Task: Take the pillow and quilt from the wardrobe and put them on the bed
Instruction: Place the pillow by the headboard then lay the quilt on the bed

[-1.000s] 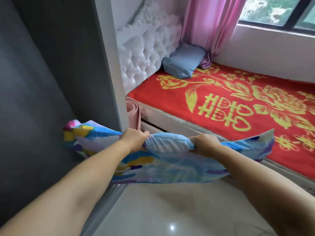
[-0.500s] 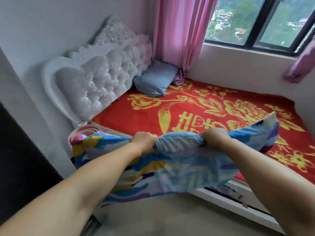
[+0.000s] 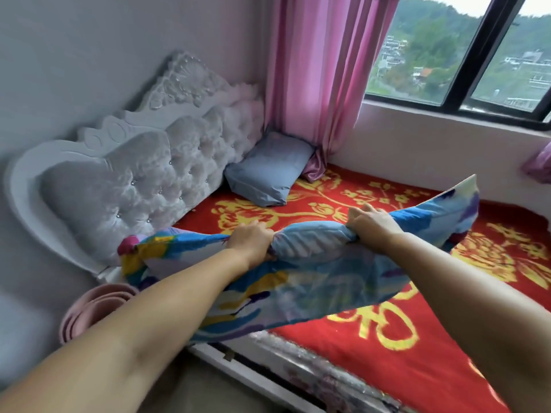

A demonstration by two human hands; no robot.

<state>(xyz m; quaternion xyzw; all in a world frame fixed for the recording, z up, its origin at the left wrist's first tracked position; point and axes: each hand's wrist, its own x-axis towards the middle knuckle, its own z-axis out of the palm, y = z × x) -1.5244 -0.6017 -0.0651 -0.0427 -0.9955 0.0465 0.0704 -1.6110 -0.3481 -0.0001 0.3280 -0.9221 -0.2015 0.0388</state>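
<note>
A multicoloured pillow [image 3: 313,281], blue with yellow and purple patches, hangs in the air over the near edge of the bed [image 3: 447,338]. My left hand [image 3: 250,242] grips its top edge left of centre. My right hand [image 3: 371,226] grips the same edge further right. The bed has a red cover with yellow flowers and characters. A grey-blue pillow [image 3: 268,172] leans in the far corner against the headboard. No quilt is in view, and neither is the wardrobe.
A white tufted headboard [image 3: 143,174] stands at the left. Rolled pink mats [image 3: 92,311] sit on the floor beside it. A pink curtain [image 3: 322,79] hangs in the corner, with a window [image 3: 465,52] above the bed's far side.
I have moved from beside the dark wardrobe panel up to the bed, carrying the pillow forward. It now hangs above the bed's edge. Both hands keep the same grip.
</note>
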